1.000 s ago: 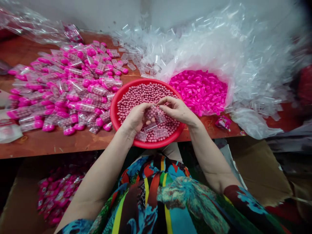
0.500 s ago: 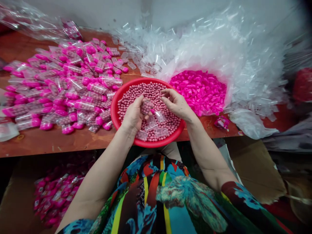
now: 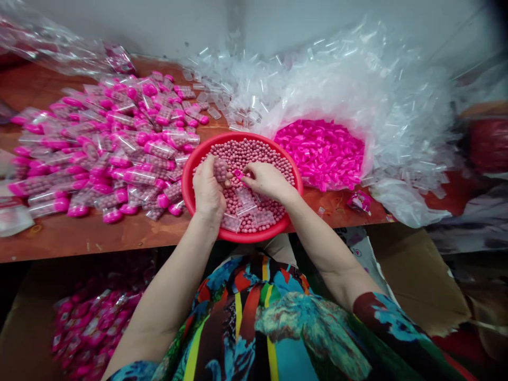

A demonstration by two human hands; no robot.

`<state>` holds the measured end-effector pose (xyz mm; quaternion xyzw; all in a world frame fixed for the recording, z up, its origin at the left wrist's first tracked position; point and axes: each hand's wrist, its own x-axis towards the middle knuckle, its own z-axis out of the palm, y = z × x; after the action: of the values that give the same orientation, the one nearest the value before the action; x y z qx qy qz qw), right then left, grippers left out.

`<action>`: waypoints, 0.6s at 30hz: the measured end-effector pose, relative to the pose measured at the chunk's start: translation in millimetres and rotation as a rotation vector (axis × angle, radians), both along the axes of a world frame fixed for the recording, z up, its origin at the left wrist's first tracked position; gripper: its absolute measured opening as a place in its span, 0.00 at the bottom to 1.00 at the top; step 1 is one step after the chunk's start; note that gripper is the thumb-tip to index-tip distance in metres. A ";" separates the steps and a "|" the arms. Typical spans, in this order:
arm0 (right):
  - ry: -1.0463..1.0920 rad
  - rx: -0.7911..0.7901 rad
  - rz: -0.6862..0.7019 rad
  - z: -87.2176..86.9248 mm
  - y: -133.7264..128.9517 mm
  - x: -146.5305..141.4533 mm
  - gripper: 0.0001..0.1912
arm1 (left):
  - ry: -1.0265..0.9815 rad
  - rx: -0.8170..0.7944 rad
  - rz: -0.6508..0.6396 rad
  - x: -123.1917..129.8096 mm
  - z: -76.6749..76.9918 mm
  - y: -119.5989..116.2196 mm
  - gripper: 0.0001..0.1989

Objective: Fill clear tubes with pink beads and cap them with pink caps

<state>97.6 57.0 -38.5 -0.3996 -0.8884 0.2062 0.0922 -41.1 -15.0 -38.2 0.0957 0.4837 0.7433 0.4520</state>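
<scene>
My left hand [image 3: 208,188] is closed round a clear container [image 3: 220,170] filled with pink beads, above the left part of a red basin [image 3: 296,209]. Between the fingertips of my right hand [image 3: 264,180] is a small bright pink cap [image 3: 238,173], close to the container's right side. Pink beads [image 3: 254,151] fill the basin. On the beads, near the basin's front, lie several clear containers [image 3: 263,218]. My right palm faces down and hides part of the beads.
Left of the basin is a heap of filled containers with pink caps [image 3: 119,143]. To the right, a plastic bag holds loose pink caps [image 3: 321,151]. Clear containers [image 3: 389,90] are piled behind. A box of pink packets [image 3: 95,323] is below the brown table [image 3: 130,238].
My right hand has moved down and left towards my left hand, and its fingers have closed on the pink cap. My left hand has shifted slightly left with the bead-filled container.
</scene>
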 end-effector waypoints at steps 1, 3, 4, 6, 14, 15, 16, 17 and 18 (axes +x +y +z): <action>-0.053 0.024 -0.022 -1.6 -0.1 -4.5 0.10 | -0.002 0.000 0.009 -0.1 -0.6 0.1 0.09; -0.119 0.054 -0.057 -6.7 1.1 -10.6 0.13 | -0.002 -0.014 0.014 -0.1 -1.2 0.5 0.09; -0.124 0.055 -0.071 -10.0 2.3 -12.8 0.14 | 0.000 -0.022 0.009 0.0 -1.2 0.8 0.09; -0.095 0.043 -0.099 -16.4 5.5 -16.7 0.14 | 0.001 -0.027 0.002 0.2 -0.9 1.5 0.07; 0.360 -0.058 -0.192 -15.5 15.2 -12.9 0.11 | -0.188 -0.053 -0.227 -3.4 1.1 2.4 0.12; 0.489 -0.098 -0.187 -13.2 14.9 -9.7 0.11 | -0.213 -0.051 -0.281 -3.1 1.1 2.0 0.12; 0.589 -0.119 -0.162 -10.8 13.9 -6.4 0.11 | -0.229 -0.043 -0.334 -2.5 0.8 1.5 0.11; 0.639 -0.108 -0.121 -8.3 12.3 -3.1 0.10 | -0.237 -0.032 -0.379 -1.6 0.3 0.8 0.10; 0.649 -0.069 -0.075 -5.6 10.2 0.2 0.09 | -0.238 -0.020 -0.410 -0.5 -0.5 0.0 0.07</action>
<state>97.7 67.2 -44.2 -0.3484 -0.7898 0.3491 0.3647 -41.6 -15.0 -38.6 0.0993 0.4048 0.6373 0.6482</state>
